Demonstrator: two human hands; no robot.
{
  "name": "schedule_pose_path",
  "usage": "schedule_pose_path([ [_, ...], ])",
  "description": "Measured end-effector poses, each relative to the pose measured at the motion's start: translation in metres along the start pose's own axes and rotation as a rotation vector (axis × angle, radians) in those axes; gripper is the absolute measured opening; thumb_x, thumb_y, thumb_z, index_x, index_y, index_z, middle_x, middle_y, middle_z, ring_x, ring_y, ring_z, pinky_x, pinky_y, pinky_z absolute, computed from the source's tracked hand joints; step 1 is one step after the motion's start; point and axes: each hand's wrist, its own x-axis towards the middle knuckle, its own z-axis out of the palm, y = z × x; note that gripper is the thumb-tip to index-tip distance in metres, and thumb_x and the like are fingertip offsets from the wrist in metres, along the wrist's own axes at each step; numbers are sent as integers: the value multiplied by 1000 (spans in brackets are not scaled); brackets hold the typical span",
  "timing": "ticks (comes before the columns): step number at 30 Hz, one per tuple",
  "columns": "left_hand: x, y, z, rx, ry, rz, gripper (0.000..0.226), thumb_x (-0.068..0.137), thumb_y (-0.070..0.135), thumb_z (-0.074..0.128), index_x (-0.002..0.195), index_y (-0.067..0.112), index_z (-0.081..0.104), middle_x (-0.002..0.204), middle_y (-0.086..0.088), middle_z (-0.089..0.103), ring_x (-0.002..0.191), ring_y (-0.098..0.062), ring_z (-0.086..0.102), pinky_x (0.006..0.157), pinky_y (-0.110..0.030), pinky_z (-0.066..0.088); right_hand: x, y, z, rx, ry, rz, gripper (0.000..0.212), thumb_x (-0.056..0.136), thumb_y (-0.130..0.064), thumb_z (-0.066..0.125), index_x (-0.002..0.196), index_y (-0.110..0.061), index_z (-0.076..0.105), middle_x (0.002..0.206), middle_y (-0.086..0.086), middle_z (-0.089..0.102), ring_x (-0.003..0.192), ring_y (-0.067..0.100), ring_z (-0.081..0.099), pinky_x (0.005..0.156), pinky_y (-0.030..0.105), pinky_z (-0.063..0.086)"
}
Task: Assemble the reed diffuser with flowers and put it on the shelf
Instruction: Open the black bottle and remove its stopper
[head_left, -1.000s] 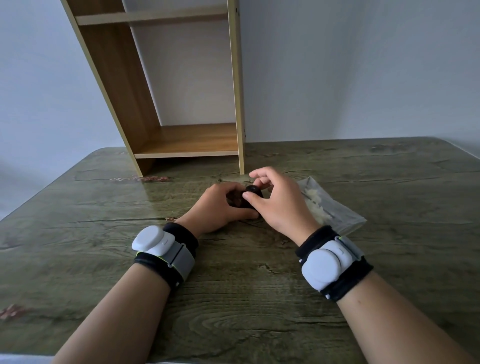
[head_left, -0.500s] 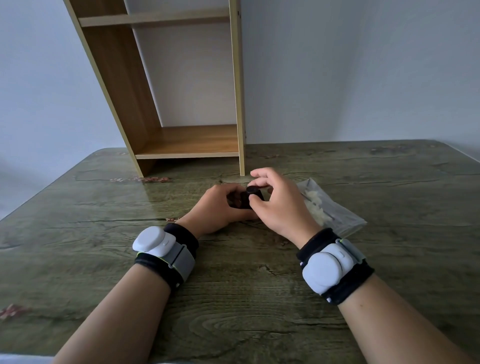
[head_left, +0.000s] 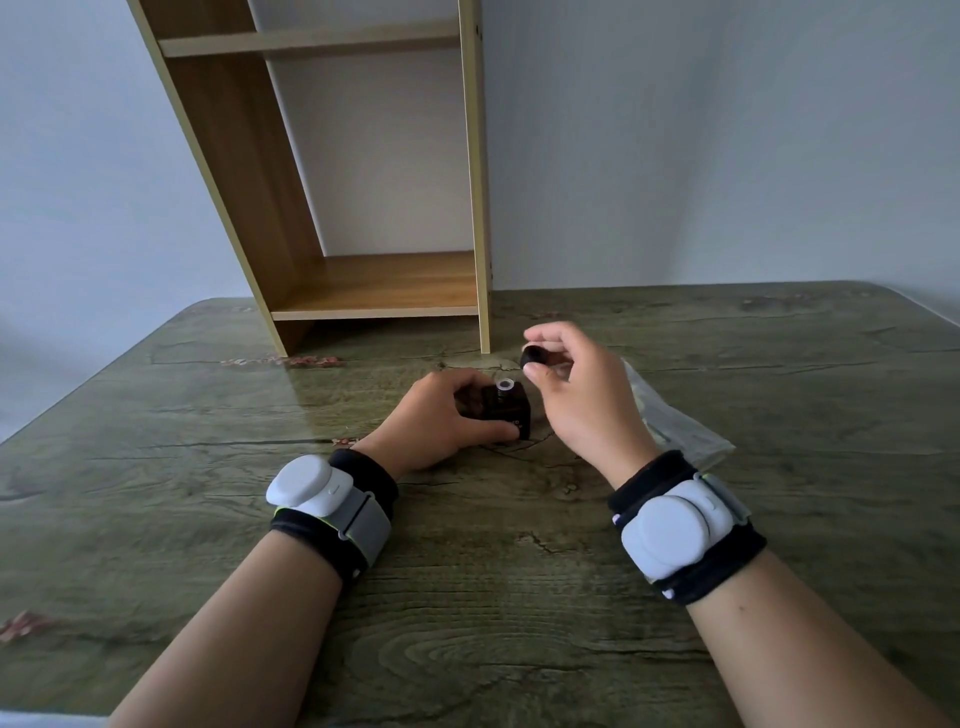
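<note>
While my left hand grips the dark diffuser bottle upright on the bench, my right hand pinches its black cap just above the open neck. I should park the cap aside, steady the bottle, then fetch the packet at right. The shelf waits beyond.

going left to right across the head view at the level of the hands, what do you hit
left hand → dark diffuser bottle → right hand, pinching the black cap → clear plastic bag
</note>
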Motion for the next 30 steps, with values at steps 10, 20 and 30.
schedule_pose_path([
  [10,0,-2,1,29,11,11,49,77,46,88,119,28,71,104,12,72,95,-1,65,80,-22,50,-4,20,2,-353,-169,119,40,95,-8,65,133,-18,62,132,3,68,122,21,63,102,38,53],
  [20,1,-4,2,14,22,1,52,76,43,89,122,30,68,111,13,72,103,-6,66,94,-31,53,-4,21,3,-318,-182,98,36,88,-11,74,123,-21,70,119,-2,75,109,17,70,96,39,57],
  [30,-2,1,-1,-54,71,71,44,78,32,89,118,33,70,106,18,72,96,4,67,84,-16,53,-5,8,-5,-267,-70,-57,31,92,-14,65,121,-22,70,109,-8,73,99,9,66,88,31,57],
])
